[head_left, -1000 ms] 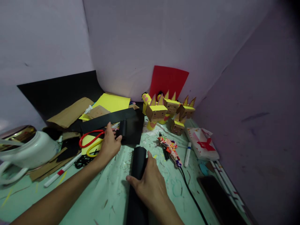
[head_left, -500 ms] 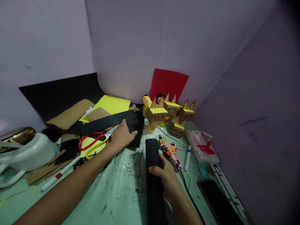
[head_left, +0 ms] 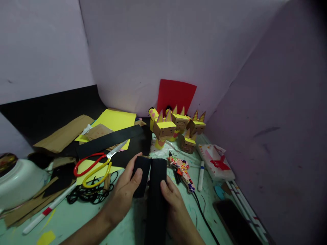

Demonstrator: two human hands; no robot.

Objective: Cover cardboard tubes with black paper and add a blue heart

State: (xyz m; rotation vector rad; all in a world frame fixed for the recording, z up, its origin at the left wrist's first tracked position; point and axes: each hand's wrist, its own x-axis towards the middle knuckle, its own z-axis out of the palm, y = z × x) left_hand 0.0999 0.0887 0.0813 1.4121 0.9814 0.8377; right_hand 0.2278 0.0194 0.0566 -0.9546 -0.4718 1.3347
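Observation:
My left hand [head_left: 127, 187] is closed on a short black paper piece [head_left: 142, 182], its thumb lying on the front face. Right beside it, a long black paper strip [head_left: 157, 200] stands in my right hand [head_left: 175, 204], gripped along its right edge with the thumb in front. The two black pieces are held side by side, their top ends close together. To the left of my left hand lie scissors [head_left: 109, 155] with one red and one yellow handle, blades pointing up and right. A patterned glue gun [head_left: 182, 170] with a black cord rests right of the long strip.
Cardboard box figures with yellow cones [head_left: 165, 129] stand at the back before a red sheet [head_left: 176, 95]. Yellow sheets [head_left: 120, 117], brown paper [head_left: 63, 134] and a tangled black cord [head_left: 89, 192] lie left. A marker [head_left: 201, 176], a phone [head_left: 236, 221] and a white packet [head_left: 217, 162] lie right.
My left hand has come back from the black sheet near the scissors, now holding a short black piece beside the long strip. My right hand and its strip have shifted slightly left.

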